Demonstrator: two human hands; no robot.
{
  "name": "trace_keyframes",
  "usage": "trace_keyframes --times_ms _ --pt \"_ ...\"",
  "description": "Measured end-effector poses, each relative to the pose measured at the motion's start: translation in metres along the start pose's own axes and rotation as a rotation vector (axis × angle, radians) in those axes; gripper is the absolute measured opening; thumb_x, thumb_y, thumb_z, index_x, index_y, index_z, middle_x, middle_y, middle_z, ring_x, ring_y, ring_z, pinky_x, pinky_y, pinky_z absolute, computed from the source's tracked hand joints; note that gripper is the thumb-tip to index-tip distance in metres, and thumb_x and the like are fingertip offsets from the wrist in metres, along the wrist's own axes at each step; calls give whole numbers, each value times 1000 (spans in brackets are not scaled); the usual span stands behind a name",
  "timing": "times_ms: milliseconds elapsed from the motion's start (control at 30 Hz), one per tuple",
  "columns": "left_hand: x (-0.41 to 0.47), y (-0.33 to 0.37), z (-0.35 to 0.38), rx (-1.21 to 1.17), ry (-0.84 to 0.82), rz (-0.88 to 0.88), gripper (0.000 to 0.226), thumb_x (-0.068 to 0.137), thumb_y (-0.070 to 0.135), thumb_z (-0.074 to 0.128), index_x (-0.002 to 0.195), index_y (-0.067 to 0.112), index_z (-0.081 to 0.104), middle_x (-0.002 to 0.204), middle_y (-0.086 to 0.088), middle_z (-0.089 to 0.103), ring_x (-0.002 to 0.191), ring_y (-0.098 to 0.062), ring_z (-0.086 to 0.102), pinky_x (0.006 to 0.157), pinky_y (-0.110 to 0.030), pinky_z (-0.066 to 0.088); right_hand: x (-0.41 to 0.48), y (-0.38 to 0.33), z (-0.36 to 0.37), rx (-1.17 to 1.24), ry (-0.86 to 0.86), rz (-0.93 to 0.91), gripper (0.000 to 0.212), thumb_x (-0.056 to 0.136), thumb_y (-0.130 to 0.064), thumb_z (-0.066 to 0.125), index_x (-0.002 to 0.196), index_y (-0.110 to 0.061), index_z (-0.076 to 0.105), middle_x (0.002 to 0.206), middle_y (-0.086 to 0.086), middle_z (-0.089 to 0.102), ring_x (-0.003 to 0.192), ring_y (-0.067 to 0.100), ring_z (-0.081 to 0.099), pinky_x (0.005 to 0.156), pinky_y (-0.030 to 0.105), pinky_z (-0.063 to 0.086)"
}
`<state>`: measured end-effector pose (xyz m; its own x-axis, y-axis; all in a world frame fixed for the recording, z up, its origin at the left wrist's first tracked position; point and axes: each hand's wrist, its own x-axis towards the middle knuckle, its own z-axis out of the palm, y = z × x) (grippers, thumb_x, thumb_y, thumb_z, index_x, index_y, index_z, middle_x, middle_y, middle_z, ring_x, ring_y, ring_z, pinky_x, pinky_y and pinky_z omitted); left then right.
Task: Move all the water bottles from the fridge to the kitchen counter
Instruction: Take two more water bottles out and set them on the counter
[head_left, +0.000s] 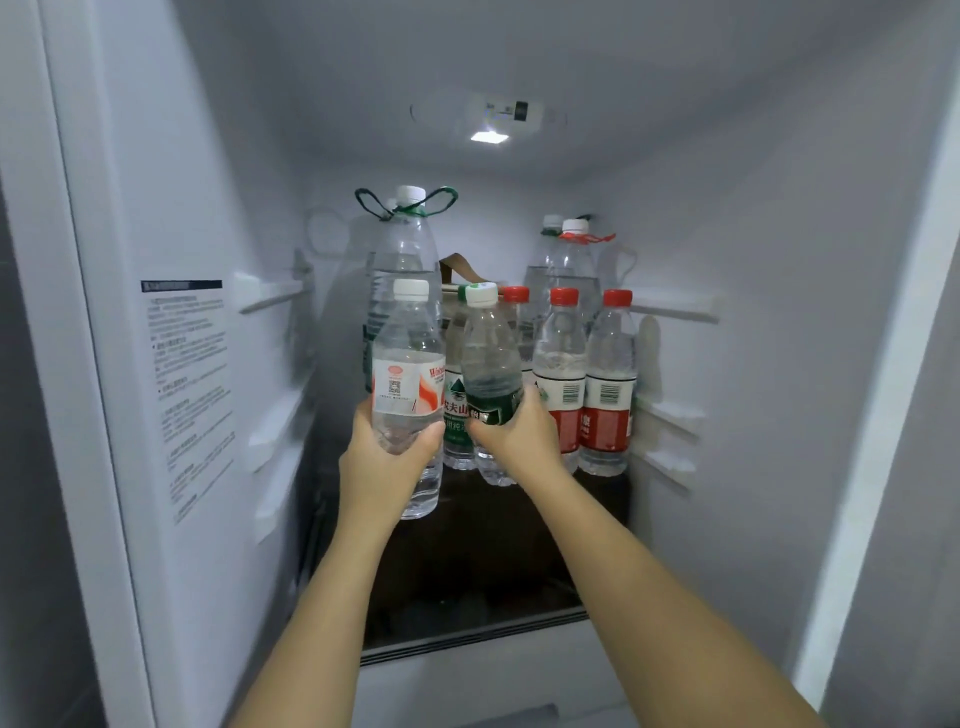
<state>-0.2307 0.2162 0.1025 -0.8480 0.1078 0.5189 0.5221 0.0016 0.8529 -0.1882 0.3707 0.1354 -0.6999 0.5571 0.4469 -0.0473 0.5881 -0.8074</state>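
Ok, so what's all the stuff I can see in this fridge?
pink-label bottle: one, clear, white cap, held in the left hand
green-label bottle: one, white cap, held in the right hand
second green-label bottle: one, on the shelf behind those
red-capped bottles: three, red-and-white labels, shelf right
big bottles: at least three, clear, back of shelf
light: one, white, up top
sticker: one, printed, left wall
shelf: one, dark glass
hands: two, bare, each gripping a bottle
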Motion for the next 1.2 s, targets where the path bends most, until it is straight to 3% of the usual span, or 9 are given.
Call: trace_keyframes --times_ms 133,233,333,533,700,800,933,1033,1200 --pt "-2 3 -2 -32 -10 -3 53 78 33 78 121 34 47 97 25 59 87 11 56 69 -11 42 -12 4 3 60 35 -9 54 77 -31 79 118 -22 46 104 -14 59 91 2 60 60 8 38" --pt "-10 9 -6 -40 9 19 55 78 33 78 124 29 48 98 26 58 89 10 57 70 -12 42 -28 3 0 181 83 -27 55 78 -33 79 123 -22 48 109 -13 60 95 0 58 74 15 45" --pt "-28 22 -15 -71 28 43 53 79 32 77 125 29 51 101 24 62 89 12 60 73 -12 43 -48 1 -15 243 79 -61 56 78 -29 80 123 -26 48 101 -21 58 90 -12 54 74 9 41" --pt "-100 56 -40 -97 5 65 48 71 36 81 113 33 56 100 20 70 93 5 66 75 -14 50 -121 4 -50 349 -51 -60 52 74 -23 82 115 -36 53 103 -18 67 93 -7 63 77 12 47" --pt "-185 63 -58 -85 38 -8 57 57 45 78 108 32 57 97 22 71 88 1 69 69 -11 51 -185 11 -58 396 -257 -106 48 73 -18 84 105 -38 53 96 -23 67 88 -6 65 68 12 51" --pt "-230 59 -64 -52 132 -57 59 55 47 77 109 33 55 99 22 70 91 0 69 71 -12 52 -215 13 -52 449 -357 -119 52 72 -15 84 111 -33 54 98 -15 68 90 -3 66 68 13 53" --pt "-282 63 -82 40 280 -111 64 58 41 87 112 33 54 100 22 70 90 0 69 71 -14 54 -253 10 -44 494 -491 -135 54 72 -16 84 113 -34 54 101 -19 68 94 0 67 77 26 58" --pt "-323 75 -103 119 425 -142 64 58 39 89 111 32 55 98 22 70 87 0 69 70 -15 54 -284 3 -40 532 -597 -172 58 72 -15 85 115 -35 52 104 -19 68 97 1 67 78 24 58" --pt "-400 96 -138 237 593 -175 58 68 15 87 115 24 53 89 21 70 77 0 69 60 -12 52 -349 -7 -29 569 -795 -211 58 71 -12 85 113 -35 52 101 -24 68 93 -1 67 76 19 56"
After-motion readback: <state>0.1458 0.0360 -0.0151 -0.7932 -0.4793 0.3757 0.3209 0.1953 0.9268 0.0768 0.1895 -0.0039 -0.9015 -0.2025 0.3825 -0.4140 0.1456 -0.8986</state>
